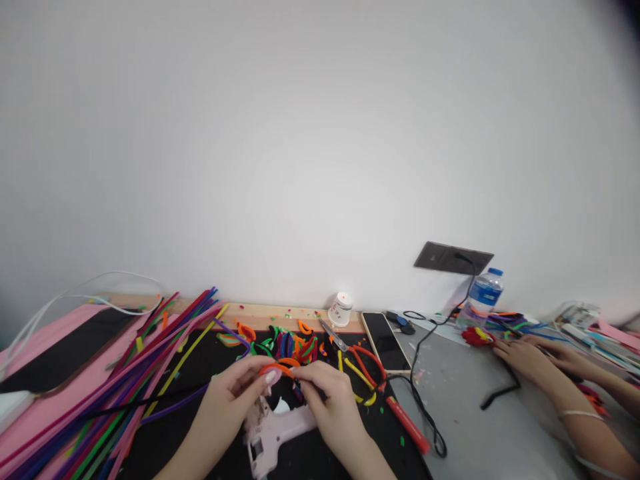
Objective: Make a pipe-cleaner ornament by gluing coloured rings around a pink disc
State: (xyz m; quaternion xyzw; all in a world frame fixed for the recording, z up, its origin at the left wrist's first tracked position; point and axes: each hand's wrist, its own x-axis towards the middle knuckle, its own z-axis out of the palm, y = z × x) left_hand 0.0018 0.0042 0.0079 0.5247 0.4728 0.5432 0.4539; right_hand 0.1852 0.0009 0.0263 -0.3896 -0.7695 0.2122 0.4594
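Clock directions are read from between the person's two hands, twelve toward the wall.

1. Wall point(320, 147): smooth, pale, matte; across the twelve o'clock side.
2. Tabletop point(465, 413): grey, flat, specked with scraps; three to four o'clock.
3. Mat point(165, 433): black, flat; beneath the hands.
4. Bundle of pipe cleaners point(125, 380): fuzzy, thin, many-coloured; nine o'clock, long axis running from eight to two.
5. Right hand point(327, 393): fingertips pinched on the far end of item 13, toward three.
6. Left hand point(243, 387): thumb and fingers pinched on the opposite end, toward nine.
7. Another person's hands point(540, 360): at three o'clock, beside a fuzzy red piece point(477, 337).
8. Glue gun point(270, 443): pale pink, smooth; six o'clock, partly hidden by the right hand.
9. Phone point(387, 343): flat, dark-screened, pale-edged; just short of three o'clock.
10. Bottle point(483, 300): clear, blue cap and label; between two and three o'clock.
11. Scissors point(370, 373): metal blades, red handles; three o'clock, blades pointing to ten or eleven.
12. Cup point(340, 310): white, tapered, wide end down; two o'clock.
13. Orange pipe cleaner point(287, 362): fuzzy, bent, held between both hands above the mat; long axis roughly nine to three, bowed toward twelve. Which end is the tip cannot be told.
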